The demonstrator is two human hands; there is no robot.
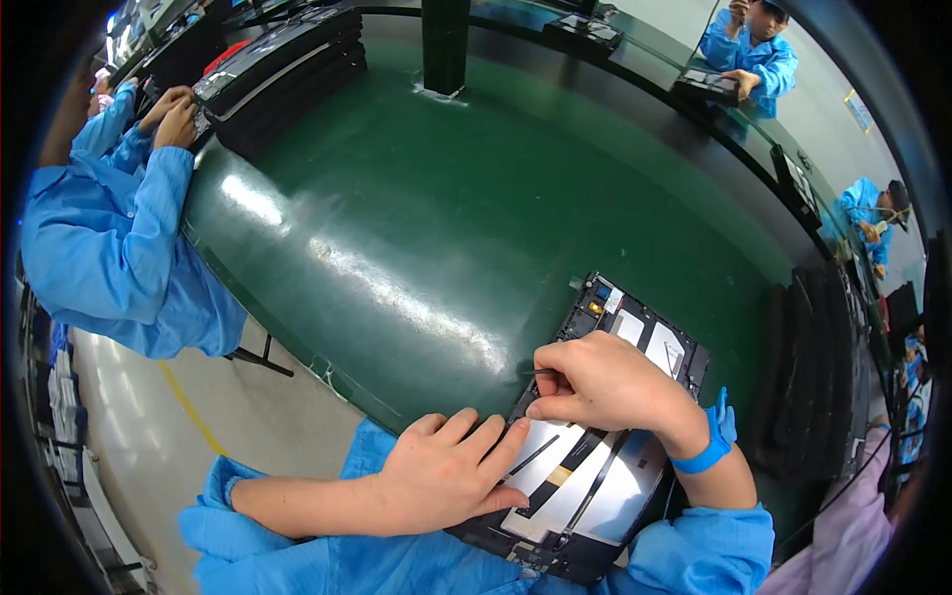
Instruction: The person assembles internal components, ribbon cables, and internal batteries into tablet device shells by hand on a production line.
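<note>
The left hand [446,474], grip spread, rests on the opened device [607,488]; the right hand [615,382], grip closed, pinches a thin dark piece [541,372].

One fisheye looks down from the wearer's head, close above both hands [436,478]. It faces far across the green table [476,188].

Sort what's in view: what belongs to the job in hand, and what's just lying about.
In the job:
- open flat device
- thin dark piece, pinched in the right grip
- left grip, resting on the device

Apparently lying about:
- upper-left black stack
- right-side black stack
</note>
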